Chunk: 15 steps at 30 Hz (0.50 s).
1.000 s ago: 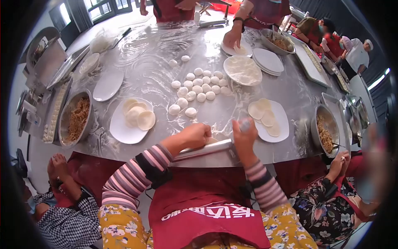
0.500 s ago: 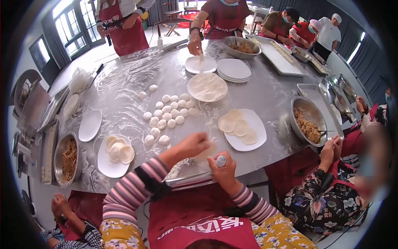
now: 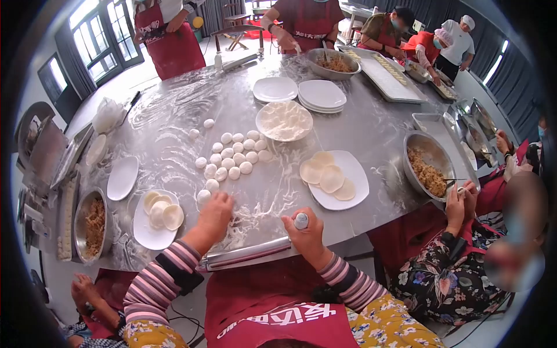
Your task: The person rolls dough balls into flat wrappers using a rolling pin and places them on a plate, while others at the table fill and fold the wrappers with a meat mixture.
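Note:
My left hand [image 3: 213,218] is palm down over the floury steel table [image 3: 261,194], its bent fingers slightly apart beside the nearest white dough balls [image 3: 203,196]. Whether its fingertips touch one is hidden. My right hand [image 3: 306,236] is closed round a rolling pin [image 3: 301,221], whose pale rounded end points up at the table's front edge. Several dough balls lie in a cluster beyond my left hand. Thin round dough wrappers [image 3: 332,178] rest on a square white plate [image 3: 360,181] to the right, and more wrappers [image 3: 173,216] lie on a plate [image 3: 152,239] to the left.
A bowl of flour [image 3: 284,122] stands mid-table. Bowls of filling stand at the left [image 3: 94,225], right [image 3: 429,168] and far side [image 3: 333,65]. A metal strip [image 3: 249,255] lines the front edge. Co-workers surround the table; one person's hands [image 3: 460,204] are at the right.
My left hand has moved left, away from my right hand, to the dough balls. The blurred pale wrapper between my hands is gone from there. My right hand still grips the rolling pin.

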Tool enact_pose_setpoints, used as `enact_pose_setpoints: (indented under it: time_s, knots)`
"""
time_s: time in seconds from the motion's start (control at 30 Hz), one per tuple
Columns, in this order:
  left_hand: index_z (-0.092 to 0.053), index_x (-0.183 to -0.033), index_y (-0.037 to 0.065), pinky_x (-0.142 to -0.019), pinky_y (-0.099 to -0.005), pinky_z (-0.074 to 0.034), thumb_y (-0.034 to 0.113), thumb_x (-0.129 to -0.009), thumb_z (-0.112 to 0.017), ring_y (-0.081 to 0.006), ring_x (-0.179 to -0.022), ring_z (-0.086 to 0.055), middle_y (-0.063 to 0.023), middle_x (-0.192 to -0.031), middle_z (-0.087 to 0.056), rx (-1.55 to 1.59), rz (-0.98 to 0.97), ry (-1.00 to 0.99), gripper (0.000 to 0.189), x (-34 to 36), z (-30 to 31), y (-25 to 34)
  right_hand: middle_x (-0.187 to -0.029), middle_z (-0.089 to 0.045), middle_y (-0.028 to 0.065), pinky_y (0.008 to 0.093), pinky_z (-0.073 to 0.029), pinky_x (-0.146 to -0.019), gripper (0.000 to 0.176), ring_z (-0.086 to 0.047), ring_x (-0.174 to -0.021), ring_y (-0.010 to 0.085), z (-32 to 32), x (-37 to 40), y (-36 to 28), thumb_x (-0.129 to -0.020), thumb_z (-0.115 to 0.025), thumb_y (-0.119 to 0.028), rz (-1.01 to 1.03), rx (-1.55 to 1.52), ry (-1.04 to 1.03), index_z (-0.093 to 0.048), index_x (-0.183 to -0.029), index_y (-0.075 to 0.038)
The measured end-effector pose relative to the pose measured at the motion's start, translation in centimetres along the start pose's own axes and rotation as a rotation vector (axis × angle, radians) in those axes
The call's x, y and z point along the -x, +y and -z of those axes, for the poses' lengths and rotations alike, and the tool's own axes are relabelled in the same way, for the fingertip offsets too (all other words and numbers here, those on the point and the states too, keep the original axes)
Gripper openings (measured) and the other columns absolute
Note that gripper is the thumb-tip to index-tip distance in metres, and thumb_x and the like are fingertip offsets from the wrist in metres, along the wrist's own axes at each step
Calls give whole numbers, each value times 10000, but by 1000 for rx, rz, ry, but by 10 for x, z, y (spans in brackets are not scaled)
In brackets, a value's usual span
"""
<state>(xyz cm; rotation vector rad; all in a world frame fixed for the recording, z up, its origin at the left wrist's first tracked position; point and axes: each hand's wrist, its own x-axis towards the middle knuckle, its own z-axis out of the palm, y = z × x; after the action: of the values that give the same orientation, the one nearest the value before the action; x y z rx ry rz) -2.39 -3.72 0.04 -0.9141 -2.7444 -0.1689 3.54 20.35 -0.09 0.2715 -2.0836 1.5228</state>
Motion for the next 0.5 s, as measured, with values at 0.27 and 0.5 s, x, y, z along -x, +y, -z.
enact_pose_setpoints:
  time_s: [0.27,0.5]
  knots:
    - [-603,-721,-9,-650,-401,-490,174,-652,-732,-304,-707,-615,-152,-733,-625,415,438,-346,234,-9,18,-17,-590,-499,80,295,-405,-466,243,-497,-488,177,3,4,-3,-721,-733,-49,53,84,8,-493,-758,-50]
    - [-646,-772,10,-588,-301,-470,111,-703,-693,-135,-625,-585,-74,-705,-643,1007,585,-288,132,-1,-3,13,-582,-499,62,287,-401,-483,246,-502,-518,157,-17,-38,-16,-714,-734,-41,117,110,-17,-489,-739,-50]
